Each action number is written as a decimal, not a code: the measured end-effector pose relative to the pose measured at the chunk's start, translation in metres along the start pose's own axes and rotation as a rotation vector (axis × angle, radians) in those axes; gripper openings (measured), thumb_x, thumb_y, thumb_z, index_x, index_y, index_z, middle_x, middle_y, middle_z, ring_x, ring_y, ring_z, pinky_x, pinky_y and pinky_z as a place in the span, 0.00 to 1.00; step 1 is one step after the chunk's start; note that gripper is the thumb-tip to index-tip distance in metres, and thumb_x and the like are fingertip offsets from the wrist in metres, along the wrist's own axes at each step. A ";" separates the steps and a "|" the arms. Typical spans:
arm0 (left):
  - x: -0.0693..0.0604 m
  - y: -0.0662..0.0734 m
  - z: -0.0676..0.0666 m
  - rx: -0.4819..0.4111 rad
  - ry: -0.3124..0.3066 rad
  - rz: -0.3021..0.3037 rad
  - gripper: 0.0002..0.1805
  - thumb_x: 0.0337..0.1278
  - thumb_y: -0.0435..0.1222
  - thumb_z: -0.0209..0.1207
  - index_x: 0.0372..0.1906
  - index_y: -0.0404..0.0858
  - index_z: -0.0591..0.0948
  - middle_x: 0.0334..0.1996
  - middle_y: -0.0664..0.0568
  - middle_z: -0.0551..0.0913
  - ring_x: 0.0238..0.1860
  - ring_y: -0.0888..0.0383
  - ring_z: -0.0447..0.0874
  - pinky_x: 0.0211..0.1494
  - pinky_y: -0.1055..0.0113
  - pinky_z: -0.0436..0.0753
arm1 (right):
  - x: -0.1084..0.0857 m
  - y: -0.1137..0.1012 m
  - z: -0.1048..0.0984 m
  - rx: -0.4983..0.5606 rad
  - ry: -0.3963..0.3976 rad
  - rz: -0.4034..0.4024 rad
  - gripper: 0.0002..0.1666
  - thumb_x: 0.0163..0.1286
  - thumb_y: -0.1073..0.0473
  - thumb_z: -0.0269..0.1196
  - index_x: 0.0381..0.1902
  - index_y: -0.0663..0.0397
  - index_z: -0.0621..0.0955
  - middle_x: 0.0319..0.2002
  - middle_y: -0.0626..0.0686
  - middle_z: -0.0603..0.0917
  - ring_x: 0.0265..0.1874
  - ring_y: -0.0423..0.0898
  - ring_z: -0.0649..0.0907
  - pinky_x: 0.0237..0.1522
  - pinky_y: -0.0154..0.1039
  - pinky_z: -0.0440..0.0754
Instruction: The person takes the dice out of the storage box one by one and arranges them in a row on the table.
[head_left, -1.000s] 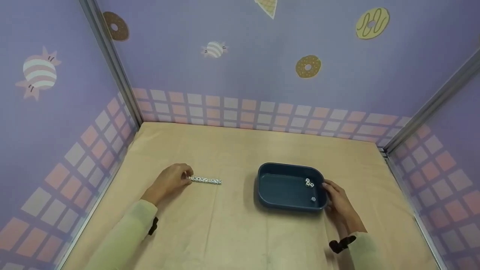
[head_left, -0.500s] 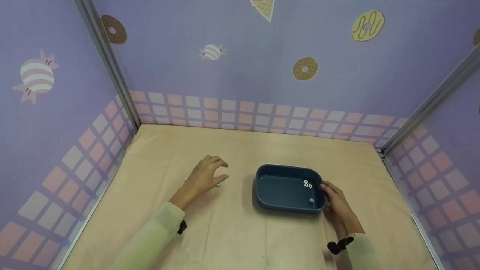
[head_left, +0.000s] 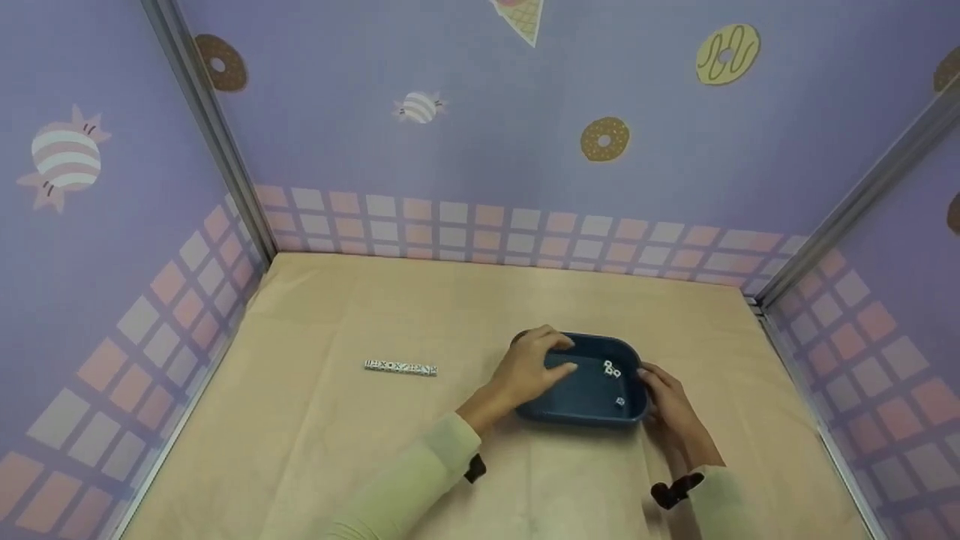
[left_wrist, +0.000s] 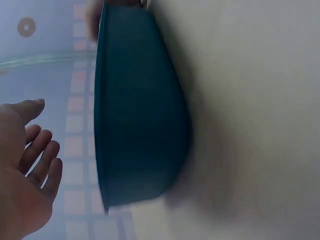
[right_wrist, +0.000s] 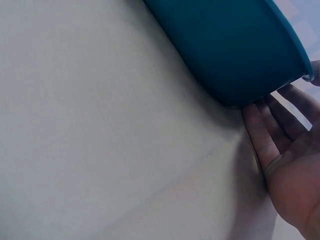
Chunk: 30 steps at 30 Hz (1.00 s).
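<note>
Over the left part of the dark blue tray [head_left: 581,416] is my left hand [head_left: 525,369], thumb and fingers apart with nothing between them. In the left wrist view that hand [left_wrist: 30,170] shows beside the tray [left_wrist: 142,110], fingers loosely bent. My right hand [head_left: 679,409] grips the tray's right end, thumb at the rim; in the right wrist view the fingers of the hand [right_wrist: 295,150] lie against the outer wall of the tray [right_wrist: 235,50]. Several small white dice [head_left: 609,368] lie inside at the right, one die [head_left: 619,402] apart from the others.
A straight row of small white dice [head_left: 401,368] lies on the cloth-covered table [head_left: 337,450], left of the tray. Purple walls with printed sweets and a checked band [head_left: 450,225] enclose the table at the back and both sides.
My left hand has let go of the left end of the dice row and moved right, over the tray. The row stays on the table. My right hand still holds the tray.
</note>
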<state>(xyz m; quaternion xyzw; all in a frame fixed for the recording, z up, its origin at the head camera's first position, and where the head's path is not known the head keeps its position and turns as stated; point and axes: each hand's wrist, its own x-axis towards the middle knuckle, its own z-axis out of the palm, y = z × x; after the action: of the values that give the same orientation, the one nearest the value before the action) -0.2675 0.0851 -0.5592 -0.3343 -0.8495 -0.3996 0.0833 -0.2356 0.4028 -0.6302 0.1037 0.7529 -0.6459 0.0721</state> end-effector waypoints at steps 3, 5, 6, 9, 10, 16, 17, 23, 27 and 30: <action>0.008 0.011 0.023 -0.049 -0.040 0.002 0.18 0.67 0.43 0.72 0.58 0.43 0.86 0.52 0.57 0.83 0.55 0.60 0.84 0.60 0.74 0.80 | -0.007 -0.011 0.002 -0.019 0.000 0.004 0.31 0.87 0.48 0.52 0.79 0.59 0.69 0.80 0.61 0.64 0.79 0.56 0.64 0.70 0.38 0.74; 0.012 0.017 0.038 -0.066 -0.063 0.007 0.18 0.66 0.42 0.73 0.57 0.42 0.86 0.50 0.57 0.84 0.54 0.59 0.85 0.58 0.75 0.80 | -0.007 -0.014 0.002 -0.039 0.005 0.007 0.31 0.88 0.48 0.51 0.79 0.58 0.69 0.80 0.61 0.65 0.79 0.56 0.65 0.61 0.30 0.77; 0.014 0.020 0.045 -0.068 -0.075 0.007 0.17 0.66 0.41 0.73 0.56 0.42 0.86 0.50 0.57 0.84 0.54 0.59 0.85 0.58 0.77 0.80 | -0.007 -0.014 0.002 -0.049 0.008 0.007 0.31 0.88 0.48 0.51 0.78 0.58 0.70 0.80 0.61 0.65 0.79 0.56 0.65 0.56 0.26 0.77; 0.017 0.027 0.063 -0.055 -0.116 -0.001 0.17 0.66 0.41 0.73 0.57 0.43 0.86 0.49 0.58 0.84 0.53 0.62 0.84 0.57 0.79 0.78 | -0.001 -0.005 0.000 -0.038 0.024 -0.002 0.30 0.88 0.47 0.51 0.78 0.56 0.71 0.79 0.60 0.68 0.77 0.53 0.69 0.56 0.26 0.77; 0.017 0.029 0.069 -0.047 -0.132 -0.007 0.18 0.66 0.41 0.73 0.57 0.43 0.86 0.50 0.59 0.83 0.53 0.63 0.84 0.57 0.79 0.78 | 0.000 -0.001 0.000 -0.034 0.024 -0.013 0.31 0.87 0.46 0.51 0.78 0.56 0.71 0.78 0.60 0.69 0.75 0.52 0.70 0.56 0.27 0.79; 0.023 0.039 0.095 -0.017 -0.218 -0.044 0.20 0.69 0.42 0.71 0.62 0.45 0.85 0.54 0.61 0.82 0.56 0.63 0.83 0.57 0.78 0.79 | -0.001 0.005 0.004 -0.035 0.041 -0.047 0.32 0.86 0.43 0.53 0.76 0.57 0.73 0.75 0.60 0.73 0.70 0.47 0.75 0.57 0.33 0.83; 0.024 0.039 0.098 -0.012 -0.226 -0.056 0.20 0.69 0.43 0.71 0.62 0.46 0.85 0.55 0.61 0.82 0.57 0.62 0.84 0.57 0.78 0.79 | -0.001 0.005 0.005 -0.035 0.045 -0.049 0.32 0.86 0.43 0.54 0.76 0.58 0.73 0.75 0.60 0.73 0.71 0.47 0.74 0.57 0.33 0.83; 0.030 0.039 0.109 0.055 -0.274 -0.116 0.22 0.67 0.43 0.72 0.63 0.48 0.85 0.56 0.61 0.82 0.57 0.65 0.82 0.59 0.75 0.79 | -0.002 0.003 0.005 -0.028 0.035 -0.056 0.33 0.86 0.43 0.53 0.76 0.59 0.72 0.77 0.59 0.70 0.77 0.52 0.69 0.59 0.30 0.80; 0.034 0.039 0.113 0.126 -0.352 -0.107 0.25 0.67 0.44 0.72 0.66 0.48 0.84 0.60 0.61 0.81 0.61 0.66 0.79 0.63 0.73 0.79 | -0.002 0.001 0.005 -0.026 0.042 -0.037 0.32 0.87 0.45 0.51 0.78 0.58 0.71 0.78 0.59 0.69 0.76 0.51 0.68 0.59 0.29 0.78; 0.035 0.037 0.115 0.150 -0.400 -0.105 0.25 0.68 0.45 0.71 0.67 0.47 0.84 0.62 0.59 0.81 0.63 0.65 0.79 0.65 0.72 0.78 | -0.003 0.000 0.005 -0.018 0.028 -0.023 0.31 0.88 0.48 0.50 0.78 0.59 0.70 0.78 0.60 0.68 0.76 0.51 0.69 0.60 0.29 0.78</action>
<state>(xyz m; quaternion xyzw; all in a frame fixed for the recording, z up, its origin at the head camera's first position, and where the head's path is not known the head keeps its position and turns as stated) -0.2563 0.2043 -0.5985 -0.3551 -0.8926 -0.2651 -0.0832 -0.2331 0.3973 -0.6303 0.1036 0.7607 -0.6384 0.0550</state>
